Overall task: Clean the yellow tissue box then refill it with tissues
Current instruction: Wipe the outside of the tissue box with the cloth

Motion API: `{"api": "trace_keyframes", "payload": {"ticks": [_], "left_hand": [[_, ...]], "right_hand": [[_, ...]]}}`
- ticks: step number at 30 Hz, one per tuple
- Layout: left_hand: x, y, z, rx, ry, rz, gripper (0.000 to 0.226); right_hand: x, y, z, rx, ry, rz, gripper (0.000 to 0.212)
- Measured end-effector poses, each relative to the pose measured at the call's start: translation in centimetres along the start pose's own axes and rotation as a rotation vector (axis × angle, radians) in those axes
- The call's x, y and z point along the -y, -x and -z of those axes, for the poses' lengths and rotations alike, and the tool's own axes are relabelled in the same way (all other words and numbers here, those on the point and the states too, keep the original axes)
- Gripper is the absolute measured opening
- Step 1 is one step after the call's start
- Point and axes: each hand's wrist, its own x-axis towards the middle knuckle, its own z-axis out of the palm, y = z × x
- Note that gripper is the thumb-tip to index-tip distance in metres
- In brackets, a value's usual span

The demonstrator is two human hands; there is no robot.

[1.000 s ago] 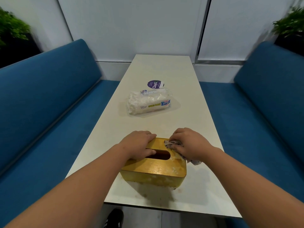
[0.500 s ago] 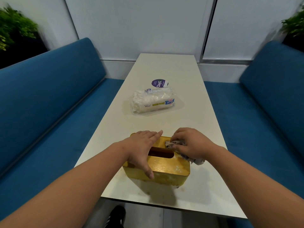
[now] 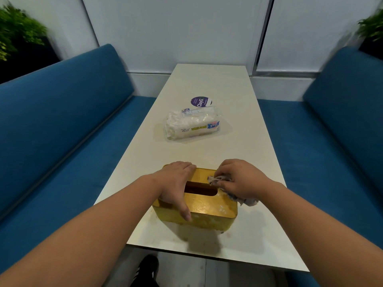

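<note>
The left hand (image 3: 176,183) is lying spread over the left part of the yellow tissue box (image 3: 207,214), thumb curling down its near wall, and is covering that end of the lid's slot. The right hand (image 3: 242,179) is closing on a crumpled grey cloth (image 3: 244,200) at the box's right end; much of the cloth is staying hidden under the fingers. The box is sitting near the close edge of the white worktop (image 3: 238,141), its long axis running left to right, slot facing up. Farther along, a pack of tissues (image 3: 192,125) is lying just before a round purple sticker (image 3: 200,101). Blue benches (image 3: 72,112) are flanking the worktop, with blurred plants (image 3: 18,32) in the corners.
</note>
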Motion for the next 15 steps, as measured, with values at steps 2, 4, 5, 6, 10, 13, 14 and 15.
{"api": "trace_keyframes", "payload": {"ticks": [2, 4, 5, 6, 10, 13, 14, 15], "left_hand": [[0.15, -0.16, -0.18, -0.001, 0.018, 0.011, 0.142], [0.25, -0.18, -0.21, 0.001, 0.035, 0.017, 0.144], [0.28, -0.17, -0.25, -0.001, 0.041, 0.018, 0.144], [0.28, -0.15, -0.25, -0.003, 0.045, 0.019, 0.143], [0.14, 0.02, -0.21, -0.006, 0.059, 0.02, 0.14], [0.17, 0.04, -0.26, -0.012, 0.064, 0.019, 0.141], [0.25, -0.01, -0.32, -0.014, 0.066, 0.02, 0.141], [0.32, -0.05, -0.37, -0.016, 0.067, 0.019, 0.141]], "right_hand": [[-0.66, 0.1, 0.11, -0.023, 0.009, -0.034, 0.032], [-0.74, 0.11, 0.09, -0.04, 0.023, -0.038, 0.032], [-0.53, 0.06, -0.03, -0.038, 0.023, -0.024, 0.032], [-0.21, 0.01, -0.19, -0.031, 0.018, -0.007, 0.031], [-0.08, 0.17, -0.39, -0.035, -0.011, -0.026, 0.032], [-0.39, 0.25, -0.32, -0.073, -0.002, -0.069, 0.033], [-0.16, 0.17, -0.38, -0.07, -0.003, -0.053, 0.033], [0.17, 0.09, -0.49, -0.059, -0.003, -0.026, 0.032]]}}
